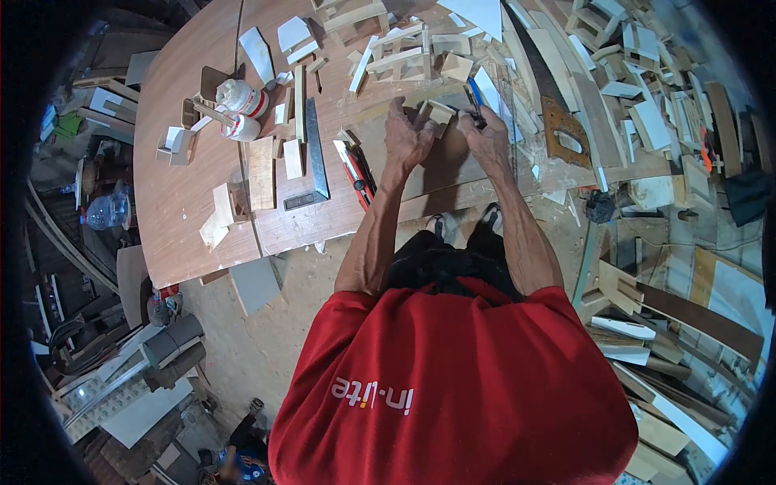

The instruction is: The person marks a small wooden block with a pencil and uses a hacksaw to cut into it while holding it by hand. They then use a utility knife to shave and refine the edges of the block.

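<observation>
My left hand [406, 136] is over the table, its thumb and fingers closed on the edge of a small light wooden piece [439, 111]. On the other side of that piece is my right hand [488, 139], fingers wrapped round a slim blue and black pen-like tool [474, 92] that points away from me. Both hands work above a flat brown board [380, 137]. A red utility knife [356, 176] lies left of my left forearm, close to a metal try square [316, 166].
White glue pots [244, 100] stand at the left among wood offcuts [263, 172]. Small wooden frames [400, 52] sit at the far side. A handsaw [566, 133] lies at the right, beside heaped wood parts [647, 121]. More scrap covers the floor on both sides.
</observation>
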`<state>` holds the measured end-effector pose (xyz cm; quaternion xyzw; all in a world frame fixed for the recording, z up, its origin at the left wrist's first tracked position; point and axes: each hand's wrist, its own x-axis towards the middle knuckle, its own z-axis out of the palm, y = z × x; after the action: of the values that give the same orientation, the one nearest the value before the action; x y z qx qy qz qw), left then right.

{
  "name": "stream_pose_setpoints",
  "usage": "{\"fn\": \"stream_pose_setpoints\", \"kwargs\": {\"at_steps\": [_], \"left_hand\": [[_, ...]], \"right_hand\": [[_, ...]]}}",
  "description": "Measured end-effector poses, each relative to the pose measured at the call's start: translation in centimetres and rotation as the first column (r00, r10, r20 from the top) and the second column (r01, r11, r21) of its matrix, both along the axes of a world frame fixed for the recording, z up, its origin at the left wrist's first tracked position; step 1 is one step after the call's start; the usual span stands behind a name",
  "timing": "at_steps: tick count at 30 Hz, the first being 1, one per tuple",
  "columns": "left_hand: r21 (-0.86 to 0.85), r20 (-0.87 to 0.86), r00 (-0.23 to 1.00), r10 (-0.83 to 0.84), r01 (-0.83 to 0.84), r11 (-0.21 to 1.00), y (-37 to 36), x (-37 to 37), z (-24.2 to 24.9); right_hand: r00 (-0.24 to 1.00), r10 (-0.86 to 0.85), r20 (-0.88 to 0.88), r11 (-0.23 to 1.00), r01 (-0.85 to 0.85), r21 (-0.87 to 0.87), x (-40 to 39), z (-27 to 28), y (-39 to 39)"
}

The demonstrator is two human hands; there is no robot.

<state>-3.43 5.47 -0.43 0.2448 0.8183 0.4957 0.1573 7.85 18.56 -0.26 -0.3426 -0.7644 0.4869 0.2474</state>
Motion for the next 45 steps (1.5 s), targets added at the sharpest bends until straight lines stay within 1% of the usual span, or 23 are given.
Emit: {"fn": "stream_pose_setpoints", "kwargs": {"at_steps": [2,4,5,7,9,10,11,12,13,14,16,17,18,22,24,28,31,33,38,41,43,45], "left_hand": [[-0.023,-0.023,1.000,0.000,-0.001,1.000,0.0,0.1,-0.4],[-0.045,-0.045,0.999,0.003,-0.005,0.999,0.1,0.3,-0.6],[-0.055,-0.056,0.998,0.003,-0.006,0.998,0.1,0.4,-0.6],[-0.064,-0.065,0.998,0.007,-0.011,0.998,0.1,0.4,-0.7],[-0.070,-0.131,0.991,0.009,-0.018,0.997,0.2,0.4,-0.5],[-0.069,-0.130,0.991,0.009,-0.018,0.997,0.3,0.3,-0.3],[-0.065,-0.136,0.991,0.007,-0.016,0.998,0.5,0.1,-0.2],[-0.060,-0.142,0.990,0.005,-0.014,0.998,0.6,0.0,-0.2],[-0.059,-0.143,0.990,0.006,-0.014,0.998,0.7,-0.1,-0.2],[-0.048,-0.128,0.992,-0.002,-0.005,0.999,0.7,-0.1,-0.2],[-0.037,-0.115,0.993,-0.009,0.005,0.999,0.8,-0.1,0.0],[-0.084,-0.076,0.997,-0.001,-0.005,0.996,0.8,0.1,0.0],[-0.132,-0.036,0.999,0.009,-0.014,0.991,0.8,0.2,-0.2],[-0.125,-0.038,0.999,-0.006,0.001,0.992,0.4,0.5,-0.8],[-0.137,-0.107,0.994,-0.004,-0.011,0.991,0.4,0.6,-0.9],[-0.136,-0.104,0.995,0.000,-0.014,0.991,0.4,0.7,-0.7],[-0.144,-0.068,0.998,0.008,-0.018,0.989,0.4,0.7,-0.5],[-0.135,-0.049,0.999,-0.002,-0.005,0.991,0.4,0.5,-0.5],[-0.148,-0.070,0.998,0.005,-0.015,0.989,0.4,0.6,-0.3],[-0.155,-0.087,0.996,-0.007,-0.007,0.988,0.4,0.5,-0.5],[-0.147,-0.095,0.995,-0.006,-0.008,0.989,0.4,0.6,-0.3],[-0.131,-0.184,0.983,0.020,-0.045,0.990,0.4,0.8,-0.2]], "right_hand": [[0.999,0.038,0.036,0.999,-0.037,-0.015,-0.4,0.4,-0.2],[1.000,0.001,-0.011,0.991,0.001,0.136,-0.8,-0.1,-0.3],[1.000,0.006,-0.010,0.991,-0.005,0.137,-0.9,-0.3,-0.2],[0.999,-0.040,0.013,0.981,0.037,0.191,-1.0,-0.5,0.1],[0.998,-0.043,0.045,0.985,0.034,0.172,-1.0,-0.8,0.1],[0.996,-0.047,0.074,0.988,0.036,0.151,-1.0,-0.8,0.1],[0.996,-0.047,0.074,0.988,0.036,0.152,-1.0,-0.9,0.1],[0.999,-0.030,0.015,0.987,0.028,0.157,-1.0,-0.6,-0.1],[0.999,-0.012,-0.045,0.986,0.019,0.163,-1.0,-0.3,-0.3],[0.999,-0.011,-0.046,0.986,0.019,0.165,-1.0,0.0,-0.5],[0.997,0.048,-0.058,0.989,-0.039,0.146,-1.1,0.9,-0.8],[0.997,0.049,-0.060,0.988,-0.040,0.146,-1.3,0.6,-0.8],[0.997,0.054,-0.047,0.981,-0.044,0.191,-1.6,0.2,-0.7],[0.998,0.062,-0.020,0.951,-0.053,0.306,-2.0,-0.7,-0.5],[0.998,0.061,-0.009,0.949,-0.055,0.310,-2.1,-0.8,-0.5],[0.999,0.046,0.011,0.952,-0.047,0.302,-2.2,-0.7,-0.6],[0.999,0.032,0.039,0.948,-0.043,0.314,-2.1,-0.7,-0.7],[0.999,0.039,0.037,0.949,-0.049,0.311,-2.2,-0.7,-0.7],[0.998,0.055,-0.001,0.944,-0.052,0.325,-2.3,-0.9,-0.8],[0.999,0.039,-0.021,0.934,-0.029,0.356,-2.4,-0.3,-0.9],[0.998,-0.056,-0.007,0.951,0.056,0.305,-2.5,-0.4,-0.6],[0.998,-0.055,-0.013,0.959,0.056,0.278,-2.1,-0.6,-0.1]]}}
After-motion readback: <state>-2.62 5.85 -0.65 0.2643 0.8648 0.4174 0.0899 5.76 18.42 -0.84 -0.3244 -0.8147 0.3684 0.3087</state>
